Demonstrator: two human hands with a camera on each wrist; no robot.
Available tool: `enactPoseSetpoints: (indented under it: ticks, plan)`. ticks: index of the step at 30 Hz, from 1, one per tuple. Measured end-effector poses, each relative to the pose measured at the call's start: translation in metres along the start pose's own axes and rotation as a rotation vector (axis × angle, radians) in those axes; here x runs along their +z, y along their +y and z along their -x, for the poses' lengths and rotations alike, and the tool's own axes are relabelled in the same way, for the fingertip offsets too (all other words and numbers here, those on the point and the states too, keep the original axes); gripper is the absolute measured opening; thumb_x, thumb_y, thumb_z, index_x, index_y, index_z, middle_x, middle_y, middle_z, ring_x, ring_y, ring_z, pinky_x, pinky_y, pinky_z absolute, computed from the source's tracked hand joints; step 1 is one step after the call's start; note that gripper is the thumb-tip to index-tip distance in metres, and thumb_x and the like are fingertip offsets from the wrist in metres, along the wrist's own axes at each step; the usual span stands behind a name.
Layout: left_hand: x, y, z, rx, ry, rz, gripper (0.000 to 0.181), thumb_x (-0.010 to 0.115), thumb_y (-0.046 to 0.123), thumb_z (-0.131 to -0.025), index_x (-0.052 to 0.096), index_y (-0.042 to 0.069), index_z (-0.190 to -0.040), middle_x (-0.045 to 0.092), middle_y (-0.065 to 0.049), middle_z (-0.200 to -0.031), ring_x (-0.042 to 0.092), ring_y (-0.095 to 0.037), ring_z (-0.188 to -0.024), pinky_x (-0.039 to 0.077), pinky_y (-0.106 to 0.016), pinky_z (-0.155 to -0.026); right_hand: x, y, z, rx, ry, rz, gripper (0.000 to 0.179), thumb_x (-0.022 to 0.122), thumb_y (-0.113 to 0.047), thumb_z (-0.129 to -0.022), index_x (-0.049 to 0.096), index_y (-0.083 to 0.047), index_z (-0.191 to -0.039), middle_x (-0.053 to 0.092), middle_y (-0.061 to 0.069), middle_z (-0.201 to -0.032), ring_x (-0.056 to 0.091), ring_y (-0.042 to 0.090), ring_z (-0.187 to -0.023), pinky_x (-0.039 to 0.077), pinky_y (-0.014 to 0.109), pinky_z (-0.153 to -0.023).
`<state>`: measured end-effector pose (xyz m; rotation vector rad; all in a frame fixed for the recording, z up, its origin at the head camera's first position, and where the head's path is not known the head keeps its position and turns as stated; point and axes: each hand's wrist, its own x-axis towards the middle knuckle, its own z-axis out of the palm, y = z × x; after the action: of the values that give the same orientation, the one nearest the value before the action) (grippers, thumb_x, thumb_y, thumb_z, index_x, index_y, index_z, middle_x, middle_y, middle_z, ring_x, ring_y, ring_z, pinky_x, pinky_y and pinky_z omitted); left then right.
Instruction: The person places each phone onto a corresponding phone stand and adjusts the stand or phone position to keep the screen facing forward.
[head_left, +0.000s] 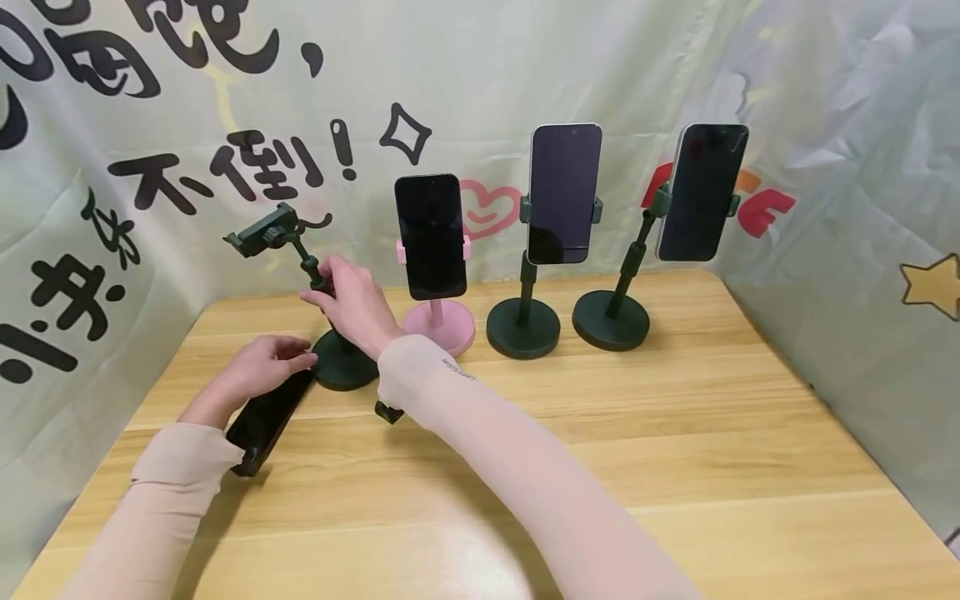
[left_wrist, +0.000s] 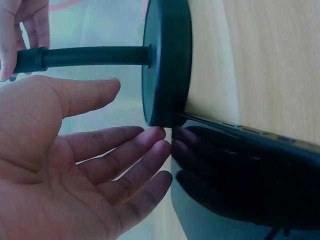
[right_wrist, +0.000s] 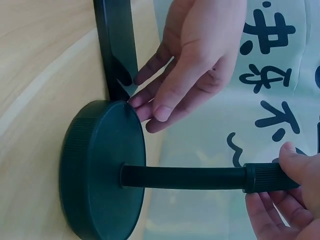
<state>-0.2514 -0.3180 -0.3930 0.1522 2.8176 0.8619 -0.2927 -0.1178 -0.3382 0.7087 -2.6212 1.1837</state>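
Note:
At the left of the table stands a dark green phone stand (head_left: 343,367) with a round base and an unoccupied clamp (head_left: 264,231) tilted at its top. My right hand (head_left: 358,302) pinches the ribbed collar (right_wrist: 270,177) of its pole between thumb and fingers. Just left of the base, a black smartphone (head_left: 272,421) lies screen up on the table. My left hand (head_left: 262,365) hovers over its far end, palm facing the pole, fingers loosely extended. In the left wrist view those fingertips (left_wrist: 162,145) are right at the base's rim and the phone's end.
To the right stand a pink phone stand (head_left: 441,327) and two dark green ones (head_left: 523,329) (head_left: 611,321), each with an upright phone clamped in it. A printed cloth (head_left: 465,75) hangs behind the wooden table (head_left: 720,417).

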Motion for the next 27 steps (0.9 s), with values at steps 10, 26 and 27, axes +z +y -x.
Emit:
enactPoseSetpoints:
  ticks: [10,26,27]
  plan:
    - [0.001,0.005,0.008,0.031,-0.002,-0.014,0.058,0.061,0.033,-0.110,0.056,-0.012,-0.146,0.065,-0.033,-0.142,0.062,-0.050,-0.132,0.049,-0.065,-0.111,-0.009,0.003,0.017,-0.085,-0.053,-0.028,0.026,0.073,-0.035,-0.103,0.070,-0.015,-0.119,0.075,-0.004,-0.106,0.068,0.005,-0.095,0.053,0.012,-0.082]
    - [0.011,0.022,0.020,0.125,0.030,-0.041,0.046,0.070,0.029,-0.106,0.068,-0.007,-0.135,0.076,-0.024,-0.122,0.073,-0.032,-0.106,0.060,-0.051,-0.094,-0.029,0.009,0.050,-0.184,-0.162,-0.154,0.016,0.070,-0.025,-0.106,0.070,-0.013,-0.115,0.077,-0.002,-0.106,0.074,0.007,-0.101,0.058,0.012,-0.091]
    - [0.012,0.023,0.021,0.128,0.026,-0.039,0.046,0.070,0.029,-0.106,0.068,-0.006,-0.135,0.076,-0.023,-0.122,0.073,-0.032,-0.106,0.060,-0.050,-0.093,-0.031,0.009,0.052,-0.185,-0.170,-0.159,0.016,0.070,-0.025,-0.106,0.070,-0.012,-0.116,0.077,-0.001,-0.107,0.073,0.006,-0.101,0.058,0.013,-0.092]
